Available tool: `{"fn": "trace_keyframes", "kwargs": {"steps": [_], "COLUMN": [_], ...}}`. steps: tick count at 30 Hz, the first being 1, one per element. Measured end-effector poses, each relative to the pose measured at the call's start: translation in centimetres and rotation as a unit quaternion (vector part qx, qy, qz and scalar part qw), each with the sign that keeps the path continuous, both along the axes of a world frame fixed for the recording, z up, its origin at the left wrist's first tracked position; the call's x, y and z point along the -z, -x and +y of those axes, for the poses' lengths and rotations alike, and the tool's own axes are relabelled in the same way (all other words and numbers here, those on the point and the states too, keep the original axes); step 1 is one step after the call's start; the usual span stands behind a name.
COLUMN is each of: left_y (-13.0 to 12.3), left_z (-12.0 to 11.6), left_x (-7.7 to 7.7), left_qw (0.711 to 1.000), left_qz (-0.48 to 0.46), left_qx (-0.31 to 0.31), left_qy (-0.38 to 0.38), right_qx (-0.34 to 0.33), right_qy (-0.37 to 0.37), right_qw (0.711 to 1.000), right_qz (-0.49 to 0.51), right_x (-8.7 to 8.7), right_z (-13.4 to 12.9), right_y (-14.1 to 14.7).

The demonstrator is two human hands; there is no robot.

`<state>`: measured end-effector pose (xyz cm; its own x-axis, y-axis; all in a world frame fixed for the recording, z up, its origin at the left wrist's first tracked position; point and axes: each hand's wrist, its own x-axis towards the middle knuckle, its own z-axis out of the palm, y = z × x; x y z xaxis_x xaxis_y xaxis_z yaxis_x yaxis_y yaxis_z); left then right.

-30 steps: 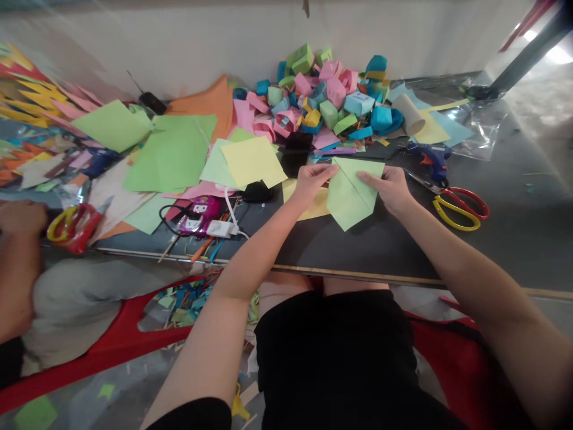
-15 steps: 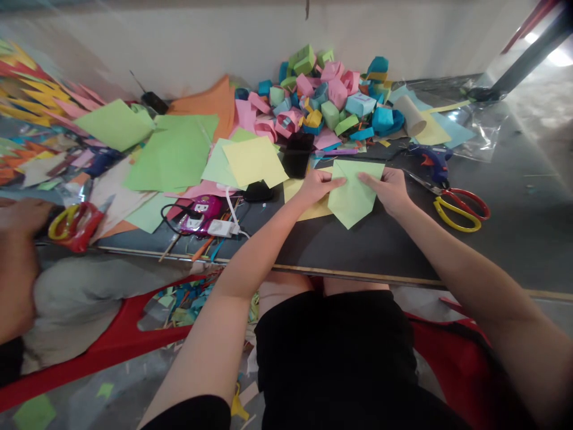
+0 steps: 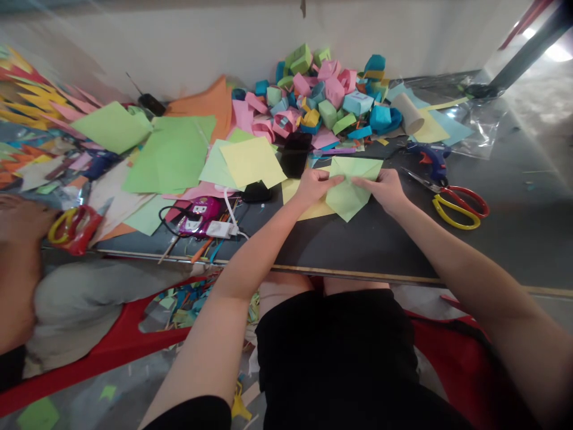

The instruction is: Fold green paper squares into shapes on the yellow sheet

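Between my two hands is a pale green sheet of paper (image 3: 349, 200), folded so that its lower end comes to a point. My left hand (image 3: 317, 184) pinches its left side, thumb on top. On the right side my right hand (image 3: 385, 188) grips it the same way, its thumb pressed near the middle of the sheet. The fingers beneath the paper are hidden. A yellow sheet (image 3: 313, 210) lies partly under the left hand and the green paper. To the right rest scissors (image 3: 461, 206) with one red and one yellow handle, beside a blue glue gun (image 3: 432, 158).
A heap of folded paper pieces (image 3: 331, 89) lies against the wall. A black phone (image 3: 295, 156), green sheets (image 3: 170, 152) and a purple power socket (image 3: 201, 215) are to the left. A co-worker's hand (image 3: 27, 218) is at far left by other scissors (image 3: 74, 227).
My right thumb has slid inward, closer to the left thumb. The upper flaps of the green paper have shifted, and its lower point sits slightly higher.
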<state>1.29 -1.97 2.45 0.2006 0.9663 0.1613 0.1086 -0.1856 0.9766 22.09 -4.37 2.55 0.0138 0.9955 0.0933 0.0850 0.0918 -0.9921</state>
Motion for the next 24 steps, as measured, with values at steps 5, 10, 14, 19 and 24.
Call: {"fn": "trace_keyframes", "kwargs": {"steps": [5, 10, 14, 19, 24], "left_y": [-0.29, -0.2, -0.04, -0.11, 0.09], "left_z": [-0.25, -0.2, -0.09, -0.11, -0.03], "left_x": [-0.06, -0.37, -0.47, -0.42, -0.42], "left_qw": [0.997, 0.987, 0.986, 0.985, 0.985], "left_qz": [-0.064, -0.119, -0.129, -0.132, -0.133], "left_qx": [0.014, 0.022, 0.016, 0.004, 0.0], "left_qy": [0.046, 0.102, 0.106, 0.11, 0.109], "right_qx": [-0.019, -0.029, -0.049, -0.044, -0.044], "right_qy": [0.027, 0.034, 0.045, 0.05, 0.04], "right_qw": [0.999, 0.999, 0.998, 0.998, 0.998], "right_qz": [0.015, 0.024, 0.022, 0.012, 0.015], "right_x": [-0.25, -0.5, -0.51, -0.3, -0.26], "right_z": [-0.45, -0.47, -0.42, -0.31, -0.31], "right_y": [0.28, 0.09, -0.04, -0.08, -0.02]}}
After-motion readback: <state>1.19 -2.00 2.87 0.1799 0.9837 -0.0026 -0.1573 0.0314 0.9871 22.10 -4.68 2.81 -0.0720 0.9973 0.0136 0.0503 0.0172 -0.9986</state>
